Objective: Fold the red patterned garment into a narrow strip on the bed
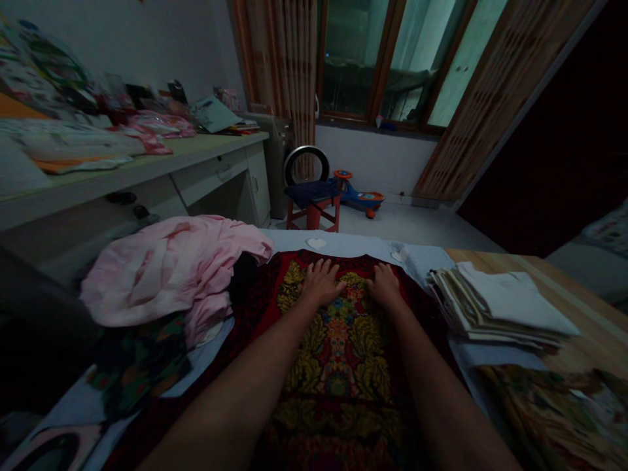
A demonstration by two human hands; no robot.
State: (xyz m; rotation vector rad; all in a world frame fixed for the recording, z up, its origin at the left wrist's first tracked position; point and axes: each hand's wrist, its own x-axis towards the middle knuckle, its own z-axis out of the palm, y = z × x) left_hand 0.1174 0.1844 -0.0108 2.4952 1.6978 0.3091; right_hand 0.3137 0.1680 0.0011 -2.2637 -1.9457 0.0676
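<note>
"Where both bare forearms reach up from the bottom of the view, what lies under the hands?"

"A red-and-gold patterned cloth (343, 347), spread flat, with its long axis running straight ahead, away from the person. The left hand (321, 282) and right hand (384, 286) rest side by side near its far end, one on either side of its centre line, and neither is clearly nearer to it."

"Are they gripping it?"

"No. Both lie open and palm-down on the surface, fingers apart (nothing is bunched between them)."

"What is beside the cloth?"

"A pale blue sheet (338, 241) shows beyond it. On the left, a crumpled pink garment (167, 268) lies just beside it. On the right, a stack of folded cloths (500, 307) sits on a wooden desk (490, 260)."

"And farther away?"

"To the left stands a white desk (216, 173) with drawers, heaped with papers and packets. Straight ahead, on the floor, are a red stool (314, 216) and a blue ride-on toy (363, 193). Behind them is a curtained window (350, 59)."
</note>
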